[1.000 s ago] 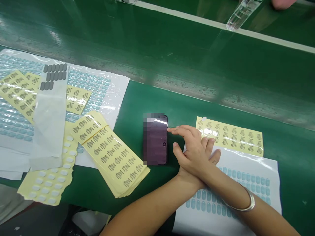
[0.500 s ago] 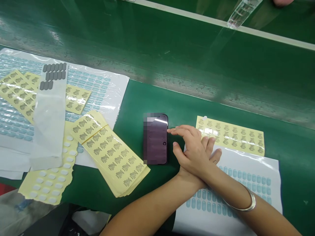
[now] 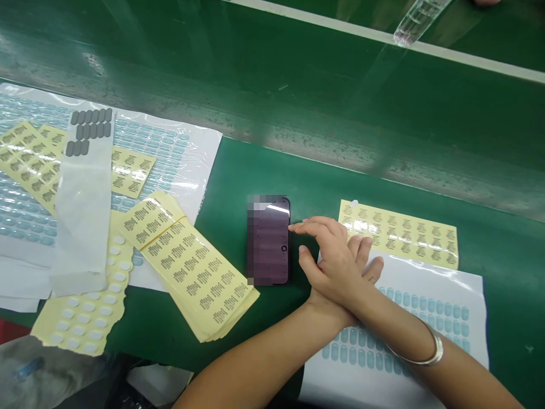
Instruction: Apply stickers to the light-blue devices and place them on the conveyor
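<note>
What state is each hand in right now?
Right hand: open, holding nothing, index fingertip at the edge of the phone.
Left hand: open, lying under the right, holding nothing visible.

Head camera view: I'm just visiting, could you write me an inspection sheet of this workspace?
Surface: green table.
Job's things: dark phone lying flat; yellow label sheet and white sheet of blue stickers right of it.
Clutter: stacked label sheets and a strip of grey pads at left.
Hands: wrists crossed; right hand on top, open, forefinger at the phone's edge; left hand beneath, by the white sheet.
Cables: nothing seen.
Surroundings: green conveyor belt behind; clear plastic piece beyond.
</note>
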`<action>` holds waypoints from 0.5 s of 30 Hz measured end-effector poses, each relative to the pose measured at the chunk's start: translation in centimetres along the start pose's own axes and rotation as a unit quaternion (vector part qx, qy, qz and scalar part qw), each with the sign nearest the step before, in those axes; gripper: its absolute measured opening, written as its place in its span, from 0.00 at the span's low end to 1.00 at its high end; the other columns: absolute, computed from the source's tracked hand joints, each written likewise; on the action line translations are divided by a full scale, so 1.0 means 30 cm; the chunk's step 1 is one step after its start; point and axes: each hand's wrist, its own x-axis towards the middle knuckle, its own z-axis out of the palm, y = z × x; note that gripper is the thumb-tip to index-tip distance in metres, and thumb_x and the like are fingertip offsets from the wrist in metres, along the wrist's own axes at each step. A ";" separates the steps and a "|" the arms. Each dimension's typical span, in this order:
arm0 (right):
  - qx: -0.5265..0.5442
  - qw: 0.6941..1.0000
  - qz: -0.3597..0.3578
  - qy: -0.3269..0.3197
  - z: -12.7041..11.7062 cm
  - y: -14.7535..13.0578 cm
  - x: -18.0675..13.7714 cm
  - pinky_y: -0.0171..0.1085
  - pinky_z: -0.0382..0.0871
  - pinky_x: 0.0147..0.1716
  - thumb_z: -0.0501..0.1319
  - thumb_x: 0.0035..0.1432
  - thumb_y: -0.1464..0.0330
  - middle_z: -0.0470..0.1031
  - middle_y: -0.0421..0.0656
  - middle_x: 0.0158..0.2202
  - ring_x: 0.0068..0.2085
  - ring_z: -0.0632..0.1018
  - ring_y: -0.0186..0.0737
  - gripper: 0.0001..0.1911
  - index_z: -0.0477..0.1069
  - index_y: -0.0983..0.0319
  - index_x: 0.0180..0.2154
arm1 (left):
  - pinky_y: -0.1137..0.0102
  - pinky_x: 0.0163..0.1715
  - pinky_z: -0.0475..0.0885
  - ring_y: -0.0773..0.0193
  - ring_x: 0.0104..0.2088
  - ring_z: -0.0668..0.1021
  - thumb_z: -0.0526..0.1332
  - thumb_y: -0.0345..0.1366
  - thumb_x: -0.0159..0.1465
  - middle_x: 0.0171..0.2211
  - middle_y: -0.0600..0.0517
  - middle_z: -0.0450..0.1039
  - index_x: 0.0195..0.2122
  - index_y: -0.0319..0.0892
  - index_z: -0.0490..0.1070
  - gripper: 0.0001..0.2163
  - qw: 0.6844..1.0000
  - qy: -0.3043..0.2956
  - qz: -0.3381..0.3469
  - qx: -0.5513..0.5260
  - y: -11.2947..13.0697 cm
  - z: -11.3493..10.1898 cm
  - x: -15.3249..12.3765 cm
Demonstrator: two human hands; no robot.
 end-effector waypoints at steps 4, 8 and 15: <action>0.001 1.000 -0.009 -0.004 -0.005 0.001 0.001 0.49 0.59 0.49 0.52 0.52 0.76 0.69 0.44 0.42 0.48 0.67 0.46 0.15 0.65 0.59 0.42 | 0.61 0.63 0.46 0.64 0.64 0.36 0.52 0.36 0.60 0.62 0.58 0.53 0.61 0.49 0.52 0.26 1.000 0.008 -0.012 -0.009 0.007 0.014 0.001; 0.004 1.000 -0.017 -0.012 -0.009 0.001 0.003 0.49 0.60 0.48 0.52 0.53 0.76 0.69 0.44 0.41 0.48 0.67 0.46 0.15 0.64 0.58 0.42 | 0.61 0.64 0.46 0.64 0.65 0.36 0.50 0.36 0.61 0.62 0.58 0.52 0.61 0.48 0.51 0.26 0.999 0.007 -0.024 -0.022 0.006 0.012 -0.004; 0.011 1.000 -0.021 -0.013 -0.010 -0.002 0.006 0.50 0.60 0.47 0.52 0.53 0.77 0.70 0.45 0.41 0.47 0.67 0.46 0.15 0.64 0.60 0.42 | 0.66 0.64 0.45 0.68 0.63 0.30 0.52 0.41 0.60 0.63 0.56 0.51 0.62 0.43 0.50 0.28 0.999 0.039 -0.029 0.011 0.009 0.014 -0.013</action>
